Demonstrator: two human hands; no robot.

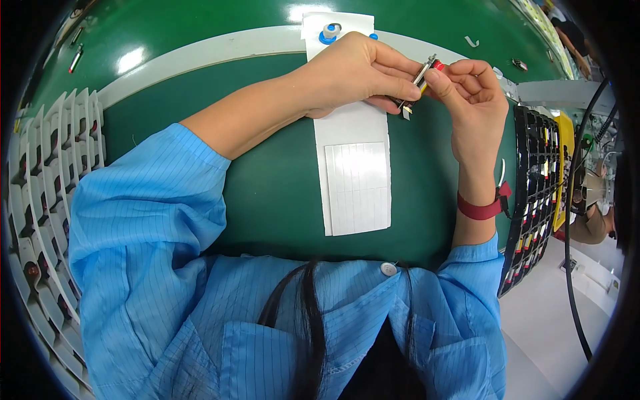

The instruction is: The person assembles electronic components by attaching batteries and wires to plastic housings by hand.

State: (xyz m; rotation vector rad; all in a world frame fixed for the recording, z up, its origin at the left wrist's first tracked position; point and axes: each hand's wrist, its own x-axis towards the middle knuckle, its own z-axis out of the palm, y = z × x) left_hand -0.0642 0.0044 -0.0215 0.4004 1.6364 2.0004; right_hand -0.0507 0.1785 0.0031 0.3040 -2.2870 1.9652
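Both hands meet above the far part of the green mat, around a small slim electronic part with silver, black, yellow and red areas. My left hand pinches it from the left between thumb and fingers. On the other side my right hand closes thumb and forefinger on its red end. A short pale tab hangs from the part's lower end. Under the hands lies a long white sheet, and on its near half rests a stack of white adhesive strips. The fingers partly cover the part.
A white slotted tray holding small dark parts stands at the left. At the right is a black tray with many small parts, beside a yellow bin edge. A blue-and-white dispenser sits behind my left hand. A black cable hangs at the right.
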